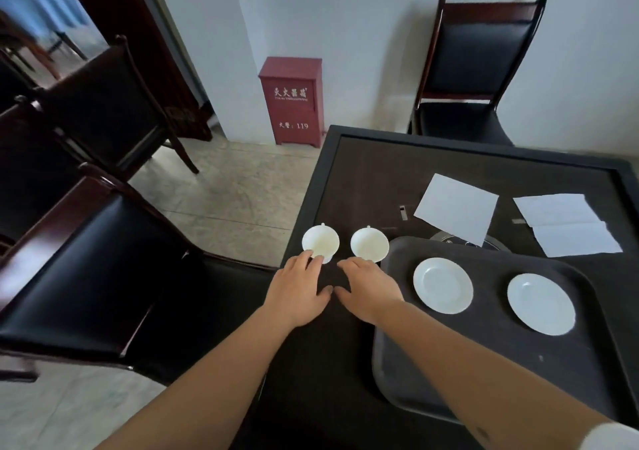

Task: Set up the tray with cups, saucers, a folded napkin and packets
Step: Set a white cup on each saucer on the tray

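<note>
Two white cups stand side by side on the dark table (363,173), close to its left edge: the left cup (320,241) sits almost at the rim, with floor and a black chair seat (93,276) just beyond it, and the right cup (369,243) stands just beside the near-left corner of the tray (484,373). Both cups are upright, open mouths up, with a narrow gap between them.

The left hand (299,294) lies palm down with fingers loosely spread, its fingertips touching the near rim of the left cup but not closed around it. The right hand (368,290) is likewise flat and spread, fingertips at the near side of the right cup; whether they touch it I cannot tell. The two thumbs nearly meet between the hands.

The dark tray sits at the near right of the table, tilted a little to the table's edges. It carries two white saucers, the left saucer (443,285) and the right saucer (541,304), well apart, with bare tray around and in front of them.

Beyond the tray lie two flat white napkins, one square (456,207) whose near corner reaches the tray's far edge, and one (570,223) partly folded, further right. The table's far half is bare inside its raised border.
</note>
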`<state>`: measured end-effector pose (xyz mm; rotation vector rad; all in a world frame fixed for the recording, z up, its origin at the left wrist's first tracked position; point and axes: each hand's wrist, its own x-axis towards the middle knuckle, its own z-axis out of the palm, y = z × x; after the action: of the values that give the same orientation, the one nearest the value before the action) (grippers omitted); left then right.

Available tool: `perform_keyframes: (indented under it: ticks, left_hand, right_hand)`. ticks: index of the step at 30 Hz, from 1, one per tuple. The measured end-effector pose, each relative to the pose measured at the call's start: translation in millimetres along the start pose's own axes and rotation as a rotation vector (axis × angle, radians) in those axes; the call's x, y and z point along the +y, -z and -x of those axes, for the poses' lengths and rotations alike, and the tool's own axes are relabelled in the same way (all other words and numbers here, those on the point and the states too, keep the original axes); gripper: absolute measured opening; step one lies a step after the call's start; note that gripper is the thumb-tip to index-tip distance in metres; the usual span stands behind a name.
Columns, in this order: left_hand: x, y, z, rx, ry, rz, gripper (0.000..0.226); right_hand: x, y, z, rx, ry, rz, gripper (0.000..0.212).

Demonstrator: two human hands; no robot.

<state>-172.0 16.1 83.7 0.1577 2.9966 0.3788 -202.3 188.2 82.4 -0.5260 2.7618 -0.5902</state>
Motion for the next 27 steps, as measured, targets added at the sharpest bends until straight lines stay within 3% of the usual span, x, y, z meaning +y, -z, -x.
perform_keyframes:
  ticks: [15, 27]
  left_hand:
    - [-53, 14, -78, -0.169, -0.078, 0.053, 0.067]
    - [-69, -17, -116, -0.382, -0.083, 0.229, 0.092]
  right_hand:
    - [-31, 3, -76, -0.058, -0.141, 0.015, 0.048]
    - [-23, -21, -121, -0.277, -0.178, 0.044, 0.093]
